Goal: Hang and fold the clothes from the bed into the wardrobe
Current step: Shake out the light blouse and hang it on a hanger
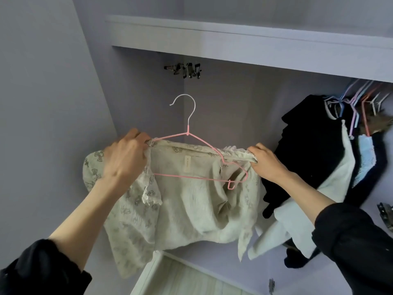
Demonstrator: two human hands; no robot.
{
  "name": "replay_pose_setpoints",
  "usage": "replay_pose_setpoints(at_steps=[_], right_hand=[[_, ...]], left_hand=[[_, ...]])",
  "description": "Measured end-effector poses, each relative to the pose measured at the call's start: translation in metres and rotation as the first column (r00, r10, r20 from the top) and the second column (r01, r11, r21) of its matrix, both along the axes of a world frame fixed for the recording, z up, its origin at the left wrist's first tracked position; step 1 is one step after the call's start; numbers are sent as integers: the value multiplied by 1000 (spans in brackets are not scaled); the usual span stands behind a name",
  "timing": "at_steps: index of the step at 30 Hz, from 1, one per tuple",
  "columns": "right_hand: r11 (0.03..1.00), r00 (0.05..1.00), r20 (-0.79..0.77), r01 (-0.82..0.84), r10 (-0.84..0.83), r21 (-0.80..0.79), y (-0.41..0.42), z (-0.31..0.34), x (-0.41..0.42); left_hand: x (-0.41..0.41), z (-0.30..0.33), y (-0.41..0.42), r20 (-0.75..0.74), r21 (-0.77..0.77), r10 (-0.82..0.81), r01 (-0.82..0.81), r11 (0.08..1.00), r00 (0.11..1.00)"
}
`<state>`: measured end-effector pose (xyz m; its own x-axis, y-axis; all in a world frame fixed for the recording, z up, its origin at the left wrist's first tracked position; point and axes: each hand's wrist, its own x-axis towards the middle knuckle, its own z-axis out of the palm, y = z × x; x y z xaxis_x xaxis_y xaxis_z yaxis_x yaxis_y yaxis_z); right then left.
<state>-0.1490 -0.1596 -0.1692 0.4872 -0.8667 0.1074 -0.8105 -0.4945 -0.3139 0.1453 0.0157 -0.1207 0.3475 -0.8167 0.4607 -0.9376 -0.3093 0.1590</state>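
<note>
Between left hand and right hand stretches blouse; hanger seemingly inside.

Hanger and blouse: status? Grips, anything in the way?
Left grip and right grip each pinch a blouse shoulder. Blouse half on pink hanger, hook free, not on rail. Hung clothes at right; left side clear.

Soft cloth, coated wire and matt painted panels.

The cream blouse is thin, crinkled cloth with a faint print and lacy trim; its hanger is pink-coated wire with a bare, shiny metal hook. The wardrobe wall looks smooth and matt. The black garment seems a soft, dull knit, though it is blurred.
</note>
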Motion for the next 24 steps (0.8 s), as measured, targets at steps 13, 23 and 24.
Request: replay_pose_setpoints(at_steps=[13,23,24], right_hand=[[991,993,118,-23,7,129,13,44,3],[826,861,348,134,-371,548,6,20,-7],[781,825,378,116,-420,613,6,17,-8]], left_hand=[[4,-11,-2,82,-139,27,-15,990,996],[-7,-6,-9,39,-272,-33,42,961,999],[-7,-6,-9,43,-251,-40,49,967,998]])
